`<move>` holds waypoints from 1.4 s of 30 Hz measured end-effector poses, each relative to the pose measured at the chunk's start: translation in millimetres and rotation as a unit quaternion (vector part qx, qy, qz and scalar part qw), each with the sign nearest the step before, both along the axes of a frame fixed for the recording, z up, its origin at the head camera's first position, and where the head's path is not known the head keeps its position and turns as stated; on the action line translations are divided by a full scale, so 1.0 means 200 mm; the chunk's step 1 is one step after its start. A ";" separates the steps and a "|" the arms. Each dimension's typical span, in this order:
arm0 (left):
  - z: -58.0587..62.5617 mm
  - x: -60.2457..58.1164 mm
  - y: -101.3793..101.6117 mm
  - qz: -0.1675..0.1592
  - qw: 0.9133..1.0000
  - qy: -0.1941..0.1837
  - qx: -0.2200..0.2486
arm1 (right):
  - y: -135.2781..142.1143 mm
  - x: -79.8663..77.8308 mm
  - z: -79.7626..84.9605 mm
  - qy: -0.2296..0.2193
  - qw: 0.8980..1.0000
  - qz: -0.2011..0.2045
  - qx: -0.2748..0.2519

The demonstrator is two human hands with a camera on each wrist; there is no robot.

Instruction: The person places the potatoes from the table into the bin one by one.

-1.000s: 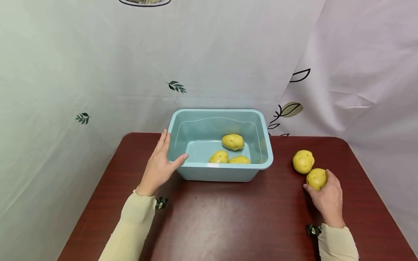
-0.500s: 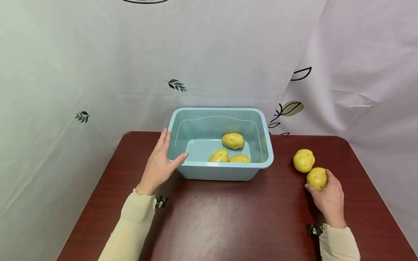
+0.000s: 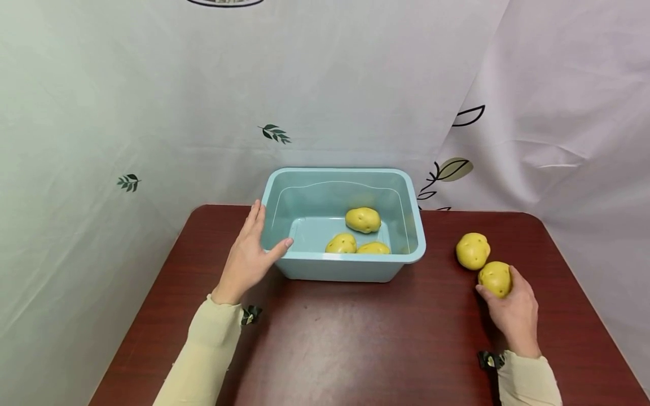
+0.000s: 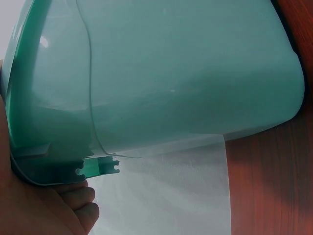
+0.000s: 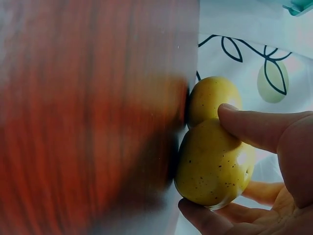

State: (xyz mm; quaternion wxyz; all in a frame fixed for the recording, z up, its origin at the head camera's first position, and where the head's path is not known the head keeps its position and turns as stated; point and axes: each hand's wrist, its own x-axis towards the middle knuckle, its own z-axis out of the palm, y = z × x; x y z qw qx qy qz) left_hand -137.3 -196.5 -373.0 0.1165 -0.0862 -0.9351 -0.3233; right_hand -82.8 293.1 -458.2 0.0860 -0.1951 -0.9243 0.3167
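Observation:
Toward the right side of the table, my right hand (image 3: 515, 316) holds a yellow potato (image 3: 495, 278) between thumb and fingers. In the right wrist view, the thumb lies over the upper part of the held potato (image 5: 212, 164) and fingers reach round its lower side. Just behind it sits another potato (image 3: 473, 251). My left hand (image 3: 246, 259) rests at the left front corner of a light blue plastic tub (image 3: 340, 270), fingers extended along its side and thumb at the front rim. The left wrist view shows the tub's outer wall (image 4: 171, 73) close beside the hand.
Inside the tub are three potatoes: one toward the back (image 3: 363, 220) and two by the front wall, partly hidden by the rim. The dark red wooden table (image 3: 345, 338) has rounded back corners. Pale cloth (image 3: 355, 84) with leaf prints hangs behind and at both sides.
My right hand and the potato it holds have shifted very slightly to the right, with a small gap showing beside the other potato. The left hand and the tub stay as they were.

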 end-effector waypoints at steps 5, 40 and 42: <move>0.00 0.00 0.00 0.000 1.000 0.001 -0.002 | 0.00 0.00 0.00 0.005 1.000 -0.008 -0.007; 0.00 0.00 0.00 -0.003 1.000 0.000 0.000 | -0.07 0.01 0.11 0.097 0.995 -0.013 -0.017; 0.00 0.00 0.00 -0.004 1.000 0.001 0.000 | -0.07 0.01 0.11 0.101 0.995 -0.012 -0.017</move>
